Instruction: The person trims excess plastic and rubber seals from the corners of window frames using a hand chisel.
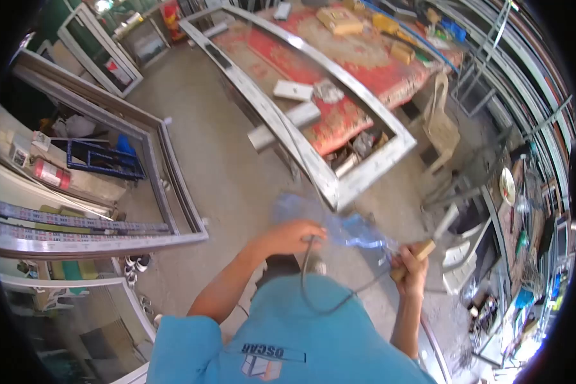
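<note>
My left hand [296,237] has its fingers curled at a thin grey cable [306,272], which loops down in front of the blue shirt. Held in my right hand [412,269] is a small tan block [424,250], perhaps wooden. Crumpled, see-through bluish plastic film [358,230] stretches between the two hands, blurred in part. Just beyond the hands lies the near corner of a long white-and-grey metal frame [365,182], which rests over a red worktable [262,48].
On the left stand large window frames [189,240] and a red cylinder [51,173]. A beige plastic chair [440,125] is right of the worktable, and a white chair [459,265] stands nearer. Long metal profiles [537,70] fill the right side. Shoes [136,262] lie on the floor.
</note>
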Available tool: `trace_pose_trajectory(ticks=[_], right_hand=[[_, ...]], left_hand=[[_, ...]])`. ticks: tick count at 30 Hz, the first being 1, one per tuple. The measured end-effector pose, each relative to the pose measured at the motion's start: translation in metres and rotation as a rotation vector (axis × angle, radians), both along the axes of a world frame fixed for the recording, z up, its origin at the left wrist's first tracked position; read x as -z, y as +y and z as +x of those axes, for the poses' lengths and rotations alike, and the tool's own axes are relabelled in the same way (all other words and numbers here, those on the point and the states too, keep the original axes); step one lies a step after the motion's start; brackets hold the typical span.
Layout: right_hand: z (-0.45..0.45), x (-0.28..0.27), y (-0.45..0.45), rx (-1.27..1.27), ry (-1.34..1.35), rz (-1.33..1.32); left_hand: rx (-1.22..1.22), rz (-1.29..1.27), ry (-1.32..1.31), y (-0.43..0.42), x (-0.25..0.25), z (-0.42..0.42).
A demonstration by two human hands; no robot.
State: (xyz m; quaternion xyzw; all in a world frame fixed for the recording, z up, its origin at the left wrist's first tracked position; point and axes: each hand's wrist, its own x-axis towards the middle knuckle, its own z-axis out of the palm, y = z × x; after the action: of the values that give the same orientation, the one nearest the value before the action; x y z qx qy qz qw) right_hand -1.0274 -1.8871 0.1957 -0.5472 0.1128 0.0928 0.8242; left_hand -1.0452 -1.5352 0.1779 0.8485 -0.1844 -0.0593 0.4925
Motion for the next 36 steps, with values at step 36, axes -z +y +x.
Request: trace_pose_trajectory(ticks=[36], right_hand=[[0.033,0.147,0.145,0.206,0.168,-1.280]], left_hand=[[-0.133,-0.195,0.427,0.144,0.104,0.038]])
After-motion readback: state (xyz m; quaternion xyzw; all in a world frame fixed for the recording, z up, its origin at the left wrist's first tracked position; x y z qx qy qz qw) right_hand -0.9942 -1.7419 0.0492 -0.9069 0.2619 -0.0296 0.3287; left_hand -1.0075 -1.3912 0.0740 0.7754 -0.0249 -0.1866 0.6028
